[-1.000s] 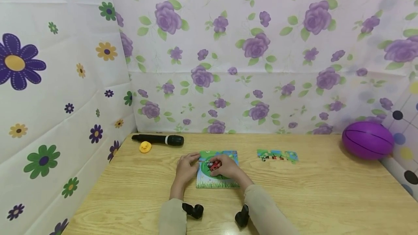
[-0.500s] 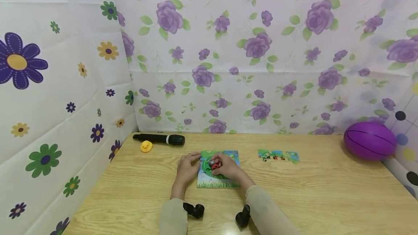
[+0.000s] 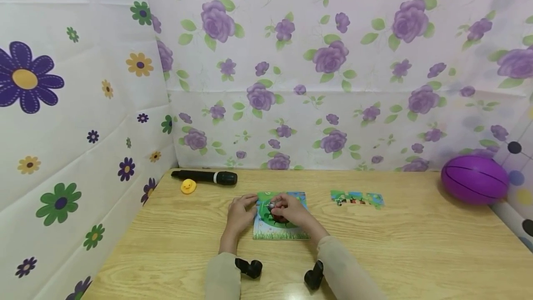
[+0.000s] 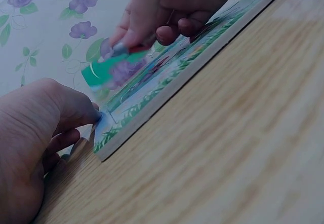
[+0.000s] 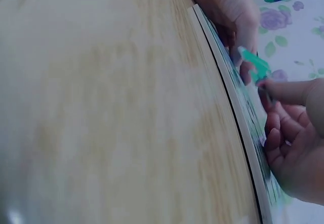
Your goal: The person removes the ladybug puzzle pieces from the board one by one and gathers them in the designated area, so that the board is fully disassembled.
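A square jigsaw puzzle board [image 3: 270, 234] with a ladybird picture and a grassy lower border lies on the table. My left hand [image 3: 240, 214] holds its left edge; in the left wrist view the thumb [image 4: 83, 107] is at the corner and the other fingers curl beside the side. Over the board, my right hand [image 3: 294, 211] pinches a puzzle piece [image 4: 98, 74], mostly green with a bit of red and grey. That piece is tilted up off the board, and the fingers cover part of it. Its green end [image 5: 253, 62] points toward my left hand in the right wrist view.
Several joined puzzle pieces [image 3: 357, 198] lie in a strip to the right of the board. At the back left are a black microphone [image 3: 204, 177] and a yellow toy duck [image 3: 189, 186]. A purple ball [image 3: 474, 179] sits at the far right of the wooden table [image 3: 166, 244].
The right hand has drawn the pinched piece up from the ladybird, where a darker picture now shows instead of bright red. My left hand stays at the board's edge; the head view shifts slightly.
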Motion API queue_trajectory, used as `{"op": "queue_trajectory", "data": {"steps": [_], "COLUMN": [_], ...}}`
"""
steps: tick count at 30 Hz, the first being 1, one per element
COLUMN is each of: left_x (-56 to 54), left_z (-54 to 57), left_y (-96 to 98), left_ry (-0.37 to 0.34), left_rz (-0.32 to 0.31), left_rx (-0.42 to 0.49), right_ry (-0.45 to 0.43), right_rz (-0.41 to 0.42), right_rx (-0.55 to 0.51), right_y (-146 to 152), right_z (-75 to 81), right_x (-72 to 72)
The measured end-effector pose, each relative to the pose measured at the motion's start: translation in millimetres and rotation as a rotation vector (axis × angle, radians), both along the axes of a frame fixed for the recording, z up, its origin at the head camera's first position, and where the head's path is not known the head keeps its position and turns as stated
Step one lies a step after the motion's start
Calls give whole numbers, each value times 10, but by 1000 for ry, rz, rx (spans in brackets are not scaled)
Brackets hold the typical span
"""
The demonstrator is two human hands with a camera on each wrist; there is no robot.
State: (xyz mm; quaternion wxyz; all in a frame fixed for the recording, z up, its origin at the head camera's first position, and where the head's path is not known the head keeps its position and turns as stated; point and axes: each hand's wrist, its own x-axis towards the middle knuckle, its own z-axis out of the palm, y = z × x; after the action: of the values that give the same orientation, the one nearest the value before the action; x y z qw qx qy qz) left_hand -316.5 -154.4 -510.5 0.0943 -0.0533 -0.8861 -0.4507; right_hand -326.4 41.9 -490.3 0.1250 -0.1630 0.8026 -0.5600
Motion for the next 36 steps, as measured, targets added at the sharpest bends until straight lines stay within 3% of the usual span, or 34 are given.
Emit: {"op": "queue_trajectory", "data": {"steps": [6,14,22,36], "left_x": [-6,17,19,7], "left_z": [-11,4,1,-8], "left_y": [7,4,-1,-3], "left_ry": [14,6,2,7], "left_rz": [-11,-10,-13,-12], "left_rx": [6,15,17,23], "right_ry": [57,62,103,132], "right_rz": [-62,-147,-157,-126], "right_rx": [-66,-44,24,102], "right_y": [109,486,1007,1619], "right_z": [22,52,13,-29], "right_x": [-27,-82,-177,-179]}}
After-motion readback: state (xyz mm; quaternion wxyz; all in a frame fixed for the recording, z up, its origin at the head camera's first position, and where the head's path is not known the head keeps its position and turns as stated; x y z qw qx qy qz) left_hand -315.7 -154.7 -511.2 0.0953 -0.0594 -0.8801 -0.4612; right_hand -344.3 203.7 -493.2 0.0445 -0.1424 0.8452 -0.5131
